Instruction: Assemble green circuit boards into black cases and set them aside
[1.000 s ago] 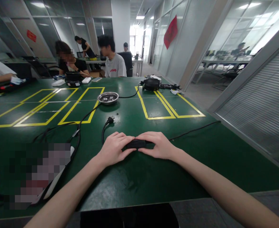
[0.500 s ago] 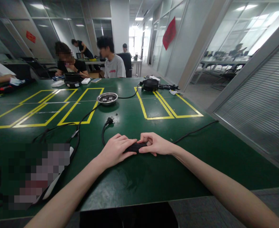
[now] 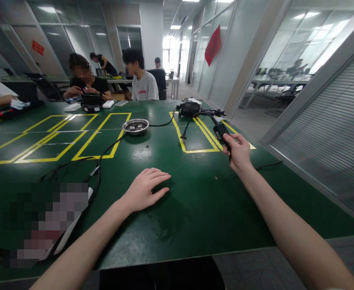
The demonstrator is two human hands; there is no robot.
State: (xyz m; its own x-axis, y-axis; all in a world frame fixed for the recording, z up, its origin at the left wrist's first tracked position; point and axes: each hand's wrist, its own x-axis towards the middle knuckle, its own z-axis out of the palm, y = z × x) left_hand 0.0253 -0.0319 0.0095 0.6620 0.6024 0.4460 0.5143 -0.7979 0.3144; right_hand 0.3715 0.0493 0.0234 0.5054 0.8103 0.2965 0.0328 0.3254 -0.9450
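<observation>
A black power adapter (image 3: 221, 131) is gripped by my right hand (image 3: 239, 151), raised over the right side of the green table (image 3: 195, 213). From its far end a short cord arcs leftward to a dangling black plug (image 3: 183, 136), which hangs over the left yellow-taped rectangle. Another black cable (image 3: 269, 164) trails off to the right behind my wrist. My left hand (image 3: 148, 189) rests near the middle of the table, fingers stretched out and holding nothing.
A metal bowl (image 3: 135, 126) with small metal pieces sits left of centre. Black gear (image 3: 190, 108) lies at the far right. A blurred-out flat item (image 3: 56, 221) and a cable (image 3: 98, 167) are on the left. People (image 3: 143, 78) sit across the table.
My right hand has carried the power adapter and its plug from the table's middle to the far right. My left hand has let go of the adapter and stays in nearly the same place.
</observation>
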